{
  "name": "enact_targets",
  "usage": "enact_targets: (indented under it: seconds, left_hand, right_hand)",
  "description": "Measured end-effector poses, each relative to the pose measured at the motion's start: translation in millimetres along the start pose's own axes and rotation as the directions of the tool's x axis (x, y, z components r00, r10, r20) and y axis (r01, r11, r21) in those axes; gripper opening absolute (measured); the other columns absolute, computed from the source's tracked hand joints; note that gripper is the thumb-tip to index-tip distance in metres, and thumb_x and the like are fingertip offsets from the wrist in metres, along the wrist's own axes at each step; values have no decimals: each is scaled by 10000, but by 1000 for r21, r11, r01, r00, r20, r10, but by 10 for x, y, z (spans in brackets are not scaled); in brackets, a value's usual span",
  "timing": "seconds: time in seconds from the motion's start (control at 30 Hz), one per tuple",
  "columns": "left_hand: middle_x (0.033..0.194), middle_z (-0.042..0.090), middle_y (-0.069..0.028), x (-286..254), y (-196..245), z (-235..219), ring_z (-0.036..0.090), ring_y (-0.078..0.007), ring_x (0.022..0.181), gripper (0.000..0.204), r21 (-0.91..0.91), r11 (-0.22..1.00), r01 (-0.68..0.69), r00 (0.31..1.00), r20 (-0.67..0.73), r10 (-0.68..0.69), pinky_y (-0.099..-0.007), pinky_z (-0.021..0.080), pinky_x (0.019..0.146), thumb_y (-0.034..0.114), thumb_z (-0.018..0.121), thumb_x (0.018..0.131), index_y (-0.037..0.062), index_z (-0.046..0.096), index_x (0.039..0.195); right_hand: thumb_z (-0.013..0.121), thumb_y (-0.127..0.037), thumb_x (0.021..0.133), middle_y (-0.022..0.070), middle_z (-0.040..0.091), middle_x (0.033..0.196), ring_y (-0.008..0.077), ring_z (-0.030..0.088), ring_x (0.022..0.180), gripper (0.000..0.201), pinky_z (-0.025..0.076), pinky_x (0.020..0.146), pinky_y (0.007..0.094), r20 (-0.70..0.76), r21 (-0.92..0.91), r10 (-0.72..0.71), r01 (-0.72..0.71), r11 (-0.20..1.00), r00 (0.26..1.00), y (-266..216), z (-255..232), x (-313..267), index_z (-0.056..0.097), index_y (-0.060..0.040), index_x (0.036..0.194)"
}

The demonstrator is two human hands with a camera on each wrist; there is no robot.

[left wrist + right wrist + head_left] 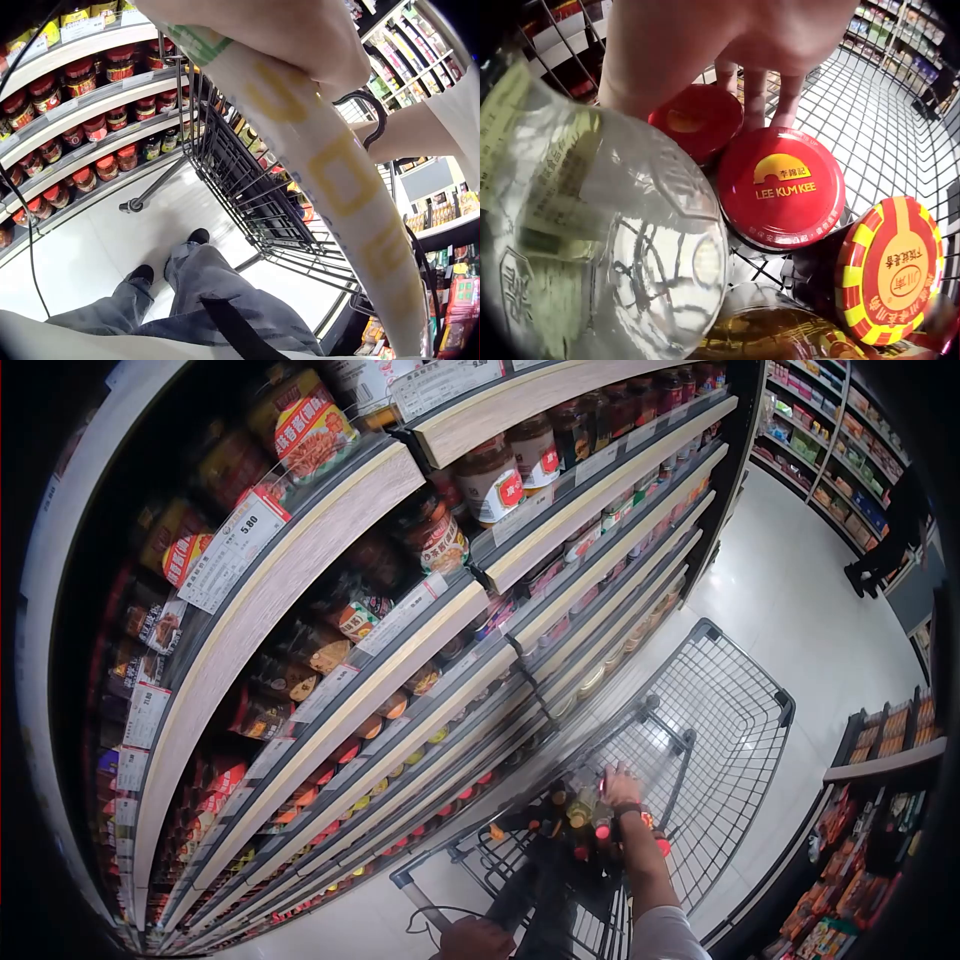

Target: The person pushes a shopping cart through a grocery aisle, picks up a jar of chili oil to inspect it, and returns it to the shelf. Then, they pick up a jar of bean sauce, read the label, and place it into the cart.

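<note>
In the head view my left hand [478, 938] is at the shopping cart's handle end. Seen by the left wrist camera, this hand [292, 34] grips the white handle [345, 176] with yellow lettering. My right hand [622, 788] reaches down into the cart among bottles and jars. In the right wrist view the right hand [727, 34] holds a red-lidded jar [696, 120] under its palm, fingers bent down behind it; the thumb is hidden. Beside it are a Lee Kum Kee jar [781, 187], a jar with a red-and-yellow lid [892, 270] and a large clear bottle [660, 247].
Tall shelves [330, 560] of sauce jars run along the left, close to the cart [725, 710]. Another display [880, 840] of packets stands on the right. A person in dark clothes [890, 540] is farther down the aisle. A dark cable [30, 255] hangs at the left.
</note>
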State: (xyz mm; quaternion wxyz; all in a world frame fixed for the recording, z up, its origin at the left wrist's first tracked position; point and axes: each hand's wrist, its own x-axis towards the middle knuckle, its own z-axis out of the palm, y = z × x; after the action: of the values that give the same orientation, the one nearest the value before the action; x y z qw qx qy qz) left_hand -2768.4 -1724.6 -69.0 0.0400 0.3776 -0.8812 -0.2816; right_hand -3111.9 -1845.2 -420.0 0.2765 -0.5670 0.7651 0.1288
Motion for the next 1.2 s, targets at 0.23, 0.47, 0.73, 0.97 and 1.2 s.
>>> enact_targets:
  seconds: [0.23, 0.47, 0.73, 0.97, 1.2]
  left_hand:
    - [613, 597, -77, -140, -125, 261, 577, -241, 562, 311, 15, 996, -90, 994, 67, 89, -420, 508, 584, 253, 641, 906, 86, 641, 644]
    - [591, 624, -19, 37, -102, 141, 628, -236, 559, 257, -15, 988, -157, 987, 26, 157, -383, 513, 541, 269, 662, 817, 139, 617, 601]
    - [677, 695, -60, 246, 10, 87, 680, -283, 618, 267, -17, 987, -161, 985, -68, 160, -420, 539, 585, 266, 602, 837, 122, 704, 635]
    - [747, 715, -176, 597, -26, 306, 705, -370, 701, 344, -56, 987, -150, 988, 17, 151, -495, 561, 703, 333, 577, 863, 68, 760, 742]
    - [702, 705, -164, 1057, 150, 332, 699, -360, 700, 191, -81, 996, -25, 994, -112, 16, -466, 536, 728, 298, 638, 816, 189, 786, 763]
  right_hand:
    - [713, -498, 797, 189, 376, 1547, 421, 473, 1347, 819, 405, 1068, 626, 115, 228, -47, 20, 973, 992, 272, 148, 24, 397, -232, 1504]
    - [780, -352, 814, 205, 674, 1172, 360, 652, 1073, 653, 516, 950, 424, -243, 717, 242, 6, 697, 939, 1061, -484, -425, 549, -85, 1363]
    - [629, -177, 963, 84, 695, 1032, 162, 634, 954, 325, 497, 887, 312, -366, 905, 263, 276, 324, 893, 1408, -1745, -2375, 604, -14, 1243]
    - [641, -166, 968, 50, 692, 1012, 119, 634, 924, 265, 515, 786, 295, -330, 820, 195, 178, 545, 923, 661, -1555, -4395, 636, -9, 1182]
    - [566, -354, 990, 146, 675, 710, 354, 671, 713, 366, 499, 752, 438, -435, 446, 97, 121, 887, 895, -125, -1171, -4935, 734, -68, 834]
